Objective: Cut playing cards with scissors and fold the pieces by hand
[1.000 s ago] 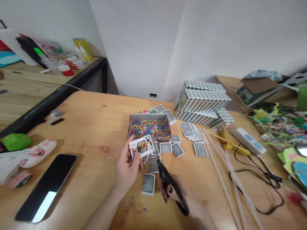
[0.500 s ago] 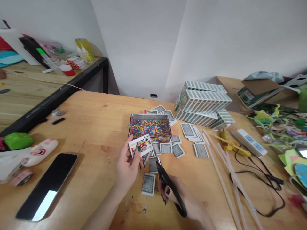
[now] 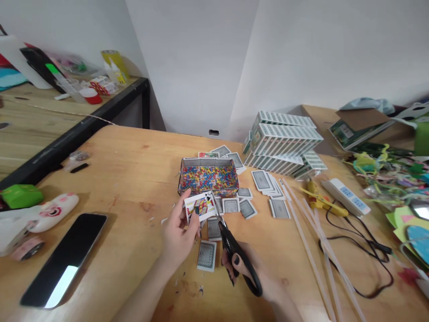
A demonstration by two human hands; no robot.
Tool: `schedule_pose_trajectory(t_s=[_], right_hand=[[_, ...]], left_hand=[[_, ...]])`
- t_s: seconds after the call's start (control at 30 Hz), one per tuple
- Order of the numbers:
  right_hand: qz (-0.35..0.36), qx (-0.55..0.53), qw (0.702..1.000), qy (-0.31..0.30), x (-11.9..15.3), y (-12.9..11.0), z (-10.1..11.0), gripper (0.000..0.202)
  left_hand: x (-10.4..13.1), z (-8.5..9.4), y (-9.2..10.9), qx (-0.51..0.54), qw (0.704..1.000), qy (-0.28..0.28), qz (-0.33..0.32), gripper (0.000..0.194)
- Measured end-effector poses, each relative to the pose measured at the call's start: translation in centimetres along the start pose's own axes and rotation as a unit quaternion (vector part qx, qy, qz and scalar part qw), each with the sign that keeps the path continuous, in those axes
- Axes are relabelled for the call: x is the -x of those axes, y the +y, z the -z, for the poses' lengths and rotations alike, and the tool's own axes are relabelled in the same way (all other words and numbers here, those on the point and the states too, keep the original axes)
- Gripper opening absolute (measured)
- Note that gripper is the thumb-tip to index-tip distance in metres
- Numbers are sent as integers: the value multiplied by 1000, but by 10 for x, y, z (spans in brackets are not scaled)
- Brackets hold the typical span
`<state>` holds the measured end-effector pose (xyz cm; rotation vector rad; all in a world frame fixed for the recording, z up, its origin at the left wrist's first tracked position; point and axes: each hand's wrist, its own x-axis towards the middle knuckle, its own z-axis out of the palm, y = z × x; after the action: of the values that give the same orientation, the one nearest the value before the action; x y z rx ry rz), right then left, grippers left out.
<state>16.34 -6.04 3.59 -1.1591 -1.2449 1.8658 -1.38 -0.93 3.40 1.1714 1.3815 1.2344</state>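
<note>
Cutting a face card (image 3: 200,206) with black scissors (image 3: 234,255) over a cluttered wooden surface (image 3: 134,179).

Left hand (image 3: 179,235) pinching the card by its lower left edge, face up, just in front of a small box lined with bright mosaic paper (image 3: 208,176); right hand (image 3: 250,273) closed through the scissor handles, blades meeting the card's right edge. Judged as partway: several cut card pieces (image 3: 231,205) already lying face down beside the box, this card only begun, stacked card packs (image 3: 284,143) unopened behind. Also lying about: a dark phone (image 3: 65,259) at left, clear sticks (image 3: 311,241), a white power strip (image 3: 346,196) with black cable. Plain white walls meeting in a corner behind, another bench of supplies at far left.
</note>
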Motion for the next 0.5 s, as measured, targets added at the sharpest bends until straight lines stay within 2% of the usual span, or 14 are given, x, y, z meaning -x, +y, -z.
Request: schedule_pose_trajectory(t_s=[0.33, 0.5], right_hand=[[0, -11, 1000, -13, 3, -1, 1, 49], [4, -10, 1000, -16, 2, 1, 1, 50]], left_hand=[[0, -2, -1, 5, 1000, 9, 0, 55], [1, -2, 0, 18, 1000, -5, 5, 57]])
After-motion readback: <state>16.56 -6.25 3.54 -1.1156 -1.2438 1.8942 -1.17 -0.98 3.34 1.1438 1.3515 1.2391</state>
